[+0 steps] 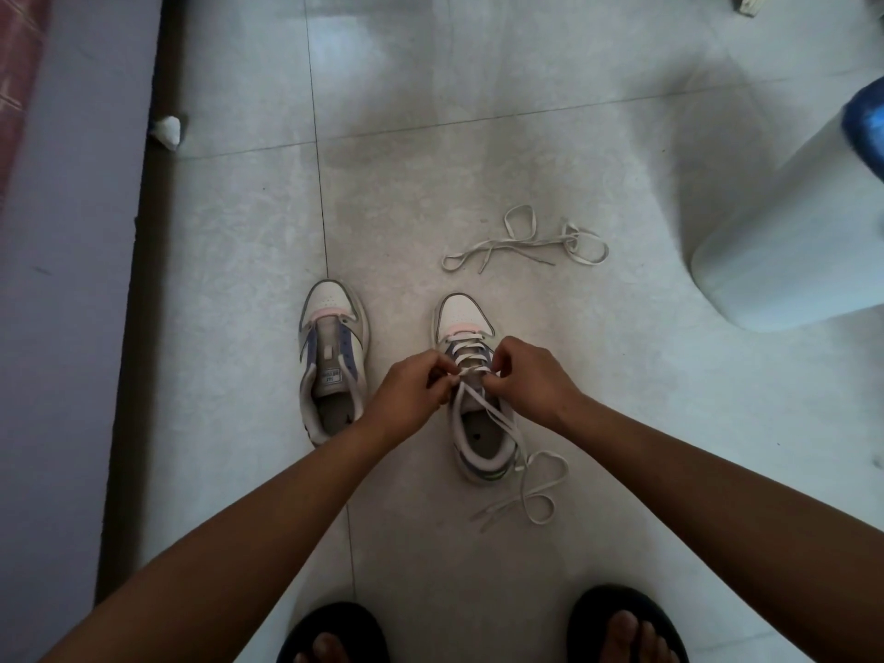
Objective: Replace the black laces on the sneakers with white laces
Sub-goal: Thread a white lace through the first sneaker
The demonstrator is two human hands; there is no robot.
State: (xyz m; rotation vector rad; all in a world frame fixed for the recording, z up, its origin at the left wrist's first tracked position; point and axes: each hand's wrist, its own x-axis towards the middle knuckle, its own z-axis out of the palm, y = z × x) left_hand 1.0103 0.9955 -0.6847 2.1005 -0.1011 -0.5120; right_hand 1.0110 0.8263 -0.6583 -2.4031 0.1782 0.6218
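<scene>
Two white sneakers stand on the tiled floor, toes pointing away from me. The left sneaker (332, 361) has no lace in it. The right sneaker (473, 409) has a white lace (466, 351) threaded through its lower eyelets, and the lace's loose ends trail over the heel onto the floor. My left hand (411, 387) pinches the lace at the shoe's left side near the tongue. My right hand (526, 375) pinches it on the right side. A second white lace (526, 244) lies loose on the floor beyond the shoes. No black lace is in view.
A white cylindrical bin (784, 232) lies tipped at the right with a blue object (866, 122) above it. A dark baseboard and wall (134, 279) run along the left. My feet in black sandals (335, 634) are at the bottom edge. A small white scrap (167, 131) lies by the baseboard.
</scene>
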